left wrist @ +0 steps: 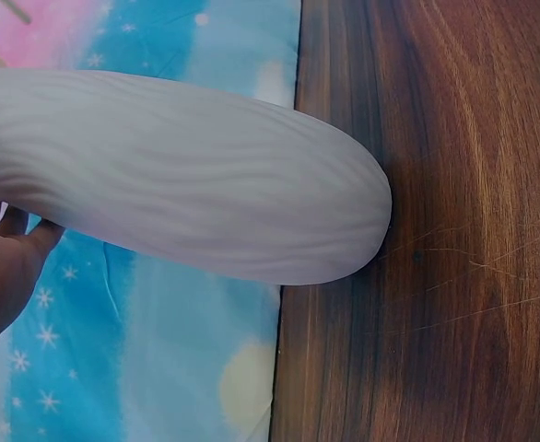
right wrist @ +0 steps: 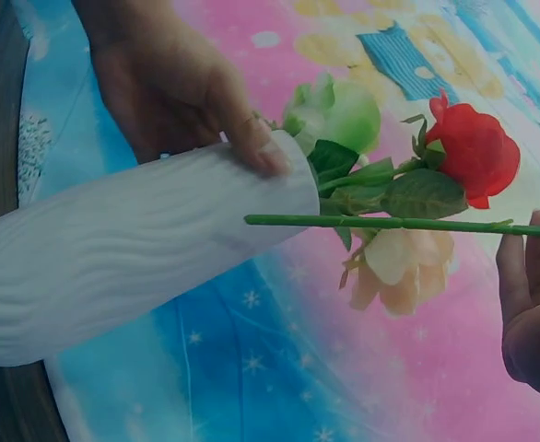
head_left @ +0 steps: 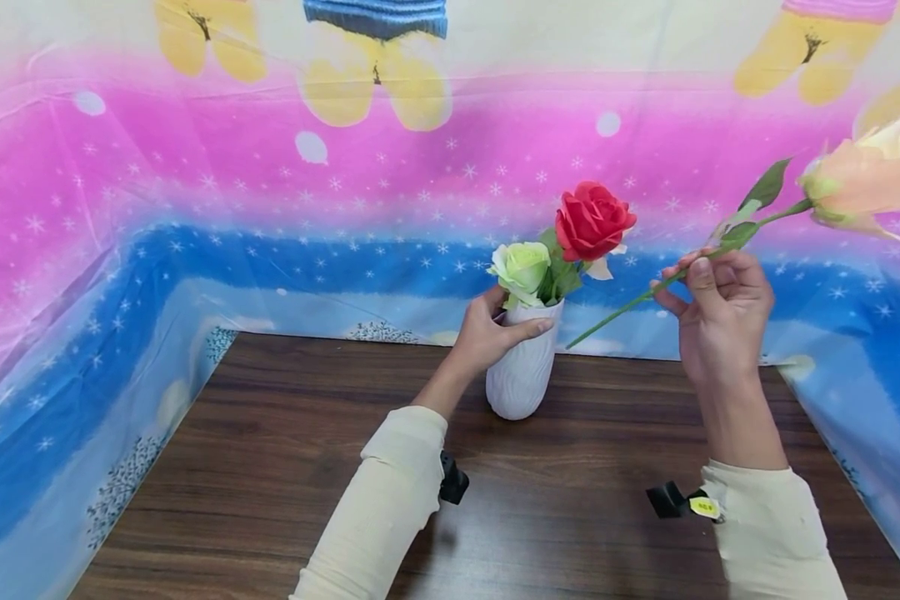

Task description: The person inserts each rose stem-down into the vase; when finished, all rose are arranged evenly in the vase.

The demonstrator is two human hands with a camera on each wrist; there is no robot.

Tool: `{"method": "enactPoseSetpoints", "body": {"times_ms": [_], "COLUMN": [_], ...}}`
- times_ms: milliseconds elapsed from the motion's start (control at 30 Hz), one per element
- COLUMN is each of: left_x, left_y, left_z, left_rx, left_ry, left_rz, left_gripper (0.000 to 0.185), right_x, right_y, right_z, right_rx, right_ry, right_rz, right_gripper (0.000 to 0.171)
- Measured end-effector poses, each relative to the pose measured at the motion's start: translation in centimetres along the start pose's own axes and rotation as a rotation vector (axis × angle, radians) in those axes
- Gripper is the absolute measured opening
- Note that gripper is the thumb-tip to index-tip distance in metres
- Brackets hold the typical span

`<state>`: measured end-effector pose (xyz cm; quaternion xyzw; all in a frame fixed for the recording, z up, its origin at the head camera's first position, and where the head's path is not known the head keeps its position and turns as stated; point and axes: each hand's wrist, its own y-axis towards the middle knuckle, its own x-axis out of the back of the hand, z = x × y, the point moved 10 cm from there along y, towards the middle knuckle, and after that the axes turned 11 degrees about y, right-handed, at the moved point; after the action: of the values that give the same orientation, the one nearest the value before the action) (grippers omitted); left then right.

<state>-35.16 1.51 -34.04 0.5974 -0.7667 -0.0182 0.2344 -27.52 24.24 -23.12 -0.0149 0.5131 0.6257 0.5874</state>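
Pinching a green stem between thumb and fingers, the right hand holds a peach rose aslant in the air, its cut end just beside the vase. The left hand has its grip curled round the vase's neck. The white vase stands on the desk near its back edge, holding a red rose and a green rose.

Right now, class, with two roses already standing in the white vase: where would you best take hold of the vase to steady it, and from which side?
Grip the white vase just under its rim, from the left side, as the left hand does. The body narrows there, so fingers wrap round it, and the red rose and green rose above stay untouched.
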Motion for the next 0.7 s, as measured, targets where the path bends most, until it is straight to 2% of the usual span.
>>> {"method": "enactPoseSetpoints", "body": {"times_ms": [67,267,500,700], "left_x": [0.0,-0.1,-0.1,-0.1], "left_y": [0.0,0.1,0.1,0.1], "left_z": [0.0,0.0,0.1,0.1], "left_rx": [-0.003,-0.004,-0.008,-0.009], "left_ry": [0.004,0.001,0.009,0.008], "left_rz": [0.000,0.002,0.002,0.002], "left_gripper": [0.060,0.060,0.059,0.061], "right_x": [0.0,-0.4,-0.8,-1.7], "right_y": [0.3,1.1,1.8,2.6], "right_z": [0.2,0.8,1.3,0.6], "right_rx": [0.029,0.099,0.160,0.148], "right_ry": [0.051,0.096,0.099,0.058], "right_rz": [-0.016,-0.043,-0.113,-0.085], "right_gripper": [0.012,0.013,0.009,0.008]}}
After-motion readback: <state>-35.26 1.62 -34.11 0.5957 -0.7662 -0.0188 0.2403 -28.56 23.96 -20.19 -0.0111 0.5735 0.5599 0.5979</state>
